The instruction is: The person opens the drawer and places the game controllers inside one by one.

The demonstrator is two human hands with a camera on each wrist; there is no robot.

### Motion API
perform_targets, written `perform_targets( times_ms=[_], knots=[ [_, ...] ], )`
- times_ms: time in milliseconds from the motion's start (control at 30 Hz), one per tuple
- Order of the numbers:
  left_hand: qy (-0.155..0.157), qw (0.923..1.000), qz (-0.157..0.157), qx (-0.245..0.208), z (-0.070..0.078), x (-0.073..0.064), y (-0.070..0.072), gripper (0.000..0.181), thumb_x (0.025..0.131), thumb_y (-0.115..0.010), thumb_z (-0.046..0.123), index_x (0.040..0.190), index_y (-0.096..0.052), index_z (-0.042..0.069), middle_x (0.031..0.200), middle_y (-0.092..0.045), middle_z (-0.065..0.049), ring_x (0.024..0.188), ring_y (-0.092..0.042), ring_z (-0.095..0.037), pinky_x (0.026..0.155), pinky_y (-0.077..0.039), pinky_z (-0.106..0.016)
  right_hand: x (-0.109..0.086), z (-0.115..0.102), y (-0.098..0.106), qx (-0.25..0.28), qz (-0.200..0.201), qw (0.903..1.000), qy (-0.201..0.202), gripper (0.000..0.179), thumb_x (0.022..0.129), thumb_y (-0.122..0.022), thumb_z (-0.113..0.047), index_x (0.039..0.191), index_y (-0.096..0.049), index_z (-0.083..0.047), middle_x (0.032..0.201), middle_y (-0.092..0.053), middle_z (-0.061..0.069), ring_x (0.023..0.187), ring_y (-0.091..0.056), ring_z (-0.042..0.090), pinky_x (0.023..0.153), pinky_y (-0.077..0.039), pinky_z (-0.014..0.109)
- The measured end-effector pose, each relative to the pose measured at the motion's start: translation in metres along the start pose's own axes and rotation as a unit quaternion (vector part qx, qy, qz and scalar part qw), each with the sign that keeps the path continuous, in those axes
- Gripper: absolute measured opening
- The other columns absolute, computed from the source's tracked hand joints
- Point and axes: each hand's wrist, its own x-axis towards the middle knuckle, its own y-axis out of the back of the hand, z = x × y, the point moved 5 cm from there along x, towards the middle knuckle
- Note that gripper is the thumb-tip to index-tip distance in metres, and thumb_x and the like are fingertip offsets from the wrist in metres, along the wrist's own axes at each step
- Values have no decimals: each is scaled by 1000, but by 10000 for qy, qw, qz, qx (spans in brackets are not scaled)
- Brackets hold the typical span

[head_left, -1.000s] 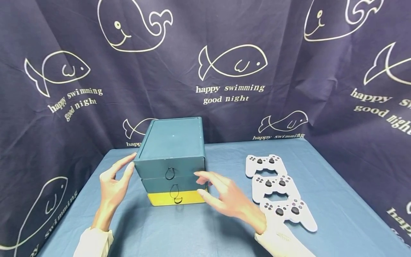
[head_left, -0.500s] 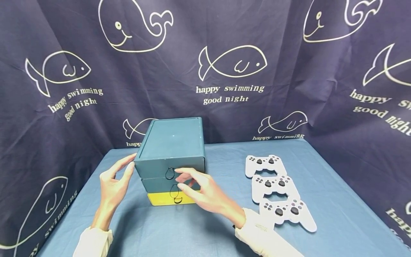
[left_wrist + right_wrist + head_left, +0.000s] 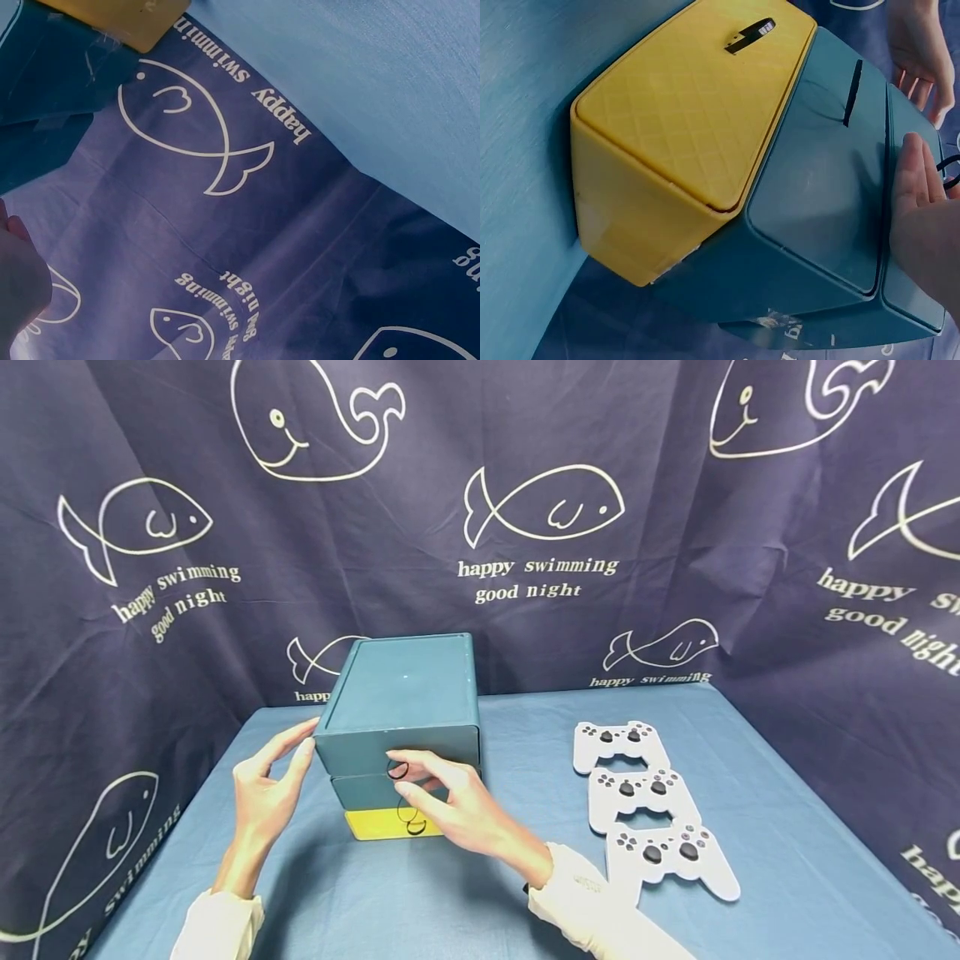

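A small chest of drawers (image 3: 405, 685) stands on the cloth, with two teal drawers above a yellow drawer (image 3: 375, 825). Each drawer front carries a black loop pull. My left hand (image 3: 264, 789) touches the chest's front left corner with fairly straight fingers. My right hand (image 3: 465, 802) is at the top drawer's loop pull (image 3: 397, 769), thumb and index finger apart around it. In the right wrist view, the same black loop (image 3: 951, 169) shows beside the fingers; a firm pinch on it is not visible. All drawers look pushed in.
Several white game controllers, or flat cutouts of them, lie in an overlapping row at the right; the nearest controller (image 3: 671, 860) is close to my right sleeve. A blue cloth (image 3: 420, 910) covers the table. A navy curtain (image 3: 540, 635) hangs behind and at the sides.
My right hand has moved left across the drawer fronts, from the chest's right edge to the top loop pull. My left hand stays at the corner.
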Motion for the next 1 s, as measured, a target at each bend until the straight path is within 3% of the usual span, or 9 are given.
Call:
perform_targets(
  times_ms=[167, 500, 733, 1000],
  knots=[
    [44, 10000, -37, 8, 0, 1, 1, 34, 92, -69, -10, 124, -75, 1, 116, -75, -1, 107, -69, -1, 98, -47, -19, 3, 0, -5, 99, -7, 9998, -166, 35, 102, -63, -5, 136, -63, -2, 121, -71, 12, 109, -68, 11, 90, -56, 30],
    [-94, 10000, -3, 25, 0, 1, 0, 35, 90, -70, -11, 123, -75, 0, 114, -75, -17, 107, -68, 1, 97, -46, -16, 5, 1, -9, 326, 192, 9983, -441, 29, 104, -61, -11, 131, -67, -3, 117, -73, 10, 104, -68, 11, 86, -57, 32],
    [-71, 9999, -83, 61, 1, 2, 2, 35, 91, -71, -10, 123, -75, 1, 116, -75, -16, 108, -68, 1, 97, -46, -16, 3, 3, -12, 423, 279, 9978, -417, 29, 104, -61, -10, 132, -67, -3, 115, -73, 11, 105, -71, 18, 85, -57, 31],
    [-40, 9998, -212, 37, 0, 4, 4, 34, 91, -70, -10, 123, -75, 1, 116, -75, -11, 108, -68, -1, 97, -47, -17, 0, 3, -12, 502, 356, 9975, -337, 28, 104, -61, -10, 130, -67, -2, 114, -74, 13, 107, -70, 11, 85, -57, 31]
  ],
)
